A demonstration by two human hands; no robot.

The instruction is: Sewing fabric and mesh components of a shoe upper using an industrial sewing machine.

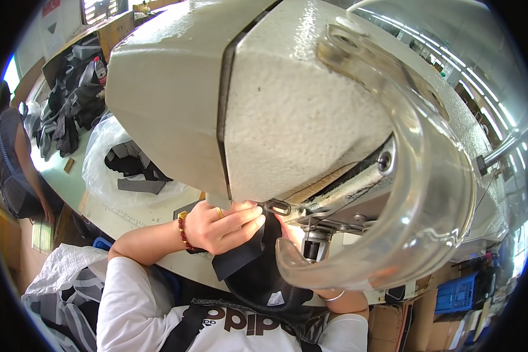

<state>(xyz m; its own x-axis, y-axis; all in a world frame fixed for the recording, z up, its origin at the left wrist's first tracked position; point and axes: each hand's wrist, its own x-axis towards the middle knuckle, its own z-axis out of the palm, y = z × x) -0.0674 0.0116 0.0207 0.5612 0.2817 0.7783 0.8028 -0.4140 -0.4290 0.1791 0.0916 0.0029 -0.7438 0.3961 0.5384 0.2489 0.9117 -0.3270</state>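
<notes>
A large cream sewing machine head fills the middle of the view, with a curved clear plastic guard on its right. My left hand is closed in a pinch, its fingertips against a small dark metal loop under the head. What lies between those fingertips is too small to make out. A dark grey cloth piece hangs just below this hand, over a black rounded piece at the table edge. My right hand is mostly hidden behind the guard and machine; only a bit of it shows, beside the cloth.
Left of the machine, a clear plastic bag holds dark cut pieces. Dark fabric is heaped farther back, by a bottle. Another person stands at far left. A white sack sits lower left; a blue crate is right.
</notes>
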